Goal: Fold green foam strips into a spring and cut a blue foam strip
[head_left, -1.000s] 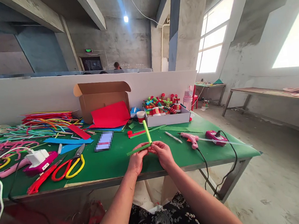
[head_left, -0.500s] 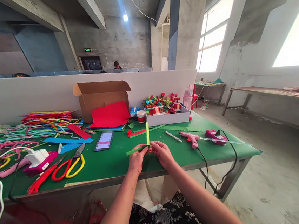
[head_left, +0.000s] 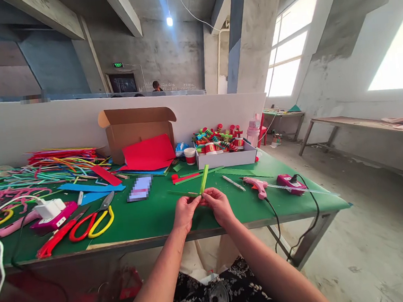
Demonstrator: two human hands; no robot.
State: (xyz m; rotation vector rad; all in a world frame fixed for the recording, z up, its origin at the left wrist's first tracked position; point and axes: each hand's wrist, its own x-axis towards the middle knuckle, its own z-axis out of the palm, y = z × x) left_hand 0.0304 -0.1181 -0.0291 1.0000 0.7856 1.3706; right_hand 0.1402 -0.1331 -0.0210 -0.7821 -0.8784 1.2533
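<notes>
Two green paper strips meet at an angle between my hands, above the front of the table. The lighter green strip (head_left: 204,179) points up and away, leaning a little right. A darker green strip (head_left: 182,193) sticks out to the left. My left hand (head_left: 186,212) pinches the strips near their joined ends. From the other side, my right hand (head_left: 219,206) pinches the same corner, its fingertips touching those of the left. The fingers cover the joint itself. Beyond them lie a red strip (head_left: 190,176) and more green strips (head_left: 244,172) on the table.
Scissors (head_left: 99,218), a phone (head_left: 140,188) and many coloured pipe cleaners (head_left: 61,171) lie left. A pink glue gun (head_left: 258,187), a pen (head_left: 233,183) and a purple power socket (head_left: 291,185) are right. A white box (head_left: 227,159) of small crafts and a paper cup (head_left: 189,156) stand behind.
The upright light green strip has tilted to the right and turned. The left-pointing strip has swung up, now nearly level. Both hands stay pinched together in almost the same spot.
</notes>
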